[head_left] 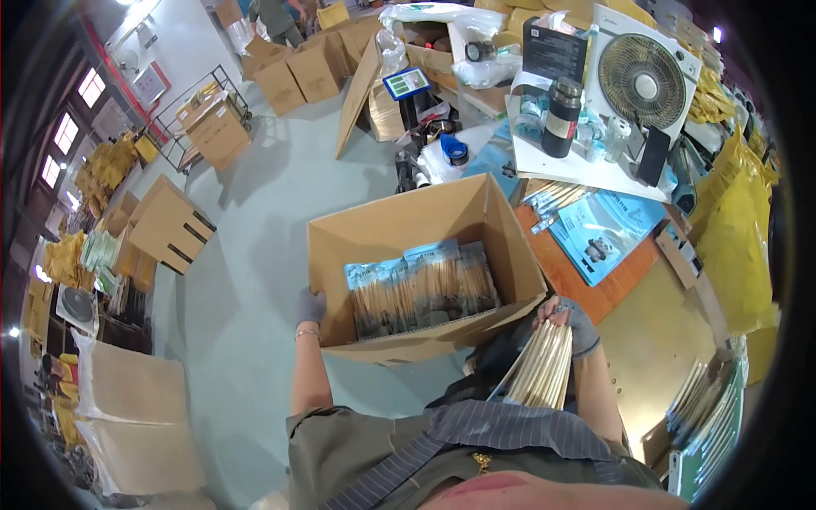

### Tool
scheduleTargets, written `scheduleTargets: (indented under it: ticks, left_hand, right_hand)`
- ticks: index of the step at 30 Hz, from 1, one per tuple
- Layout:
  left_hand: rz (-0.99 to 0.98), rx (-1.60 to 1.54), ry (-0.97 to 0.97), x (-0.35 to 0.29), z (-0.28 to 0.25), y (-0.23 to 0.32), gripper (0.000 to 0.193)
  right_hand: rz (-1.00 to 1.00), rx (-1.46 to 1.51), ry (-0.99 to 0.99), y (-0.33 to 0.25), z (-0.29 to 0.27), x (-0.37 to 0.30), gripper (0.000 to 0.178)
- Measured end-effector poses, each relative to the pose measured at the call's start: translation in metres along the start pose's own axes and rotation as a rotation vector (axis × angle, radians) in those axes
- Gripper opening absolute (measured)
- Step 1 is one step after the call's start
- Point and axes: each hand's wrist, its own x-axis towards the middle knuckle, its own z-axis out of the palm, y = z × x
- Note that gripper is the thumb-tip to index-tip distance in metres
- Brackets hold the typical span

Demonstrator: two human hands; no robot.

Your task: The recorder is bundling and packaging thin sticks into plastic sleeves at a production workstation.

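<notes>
An open cardboard box (348, 242) tilts in front of me, above the floor. Inside it lie several blue-topped clear packs of thin wooden sticks (416, 293), side by side. My left hand (311, 308), in a grey glove, grips the box's left wall near the front corner; some fingers are hidden behind the cardboard. By the box's right front corner, my right hand (576, 327), gloved with bare fingertips, is closed round one end of a bundle of thin wooden sticks (544, 365). The bundle fans downward toward my lap.
At my right, a wooden table (625, 357) bears flat blue printed bags (608, 234) and loose sticks. Beyond stand a dark thermos (562, 117) and a fan (642, 81). More packs (710, 416) stand at lower right. Cardboard boxes (310, 72) sit on the floor farther off.
</notes>
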Motion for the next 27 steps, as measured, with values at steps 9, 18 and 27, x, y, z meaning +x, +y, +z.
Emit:
scheduleTargets:
  ticks: [9,18,27]
  left_hand:
    - [0.235,0.09,0.222,-0.037,-0.026,0.123,0.054]
    - [0.433,-0.115,0.137,0.125,-0.057,0.275,0.075]
    - [0.737,-0.142,-0.2,0.055,0.015,0.326,0.042]
  right_hand:
    - [-0.069,0.054,-0.036,0.0,-0.025,-0.022,0.017]
    - [-0.1,0.074,-0.033,-0.01,-0.009,-0.038,0.016]
    - [-0.132,0.049,0.021,-0.008,-0.024,-0.048,0.018]
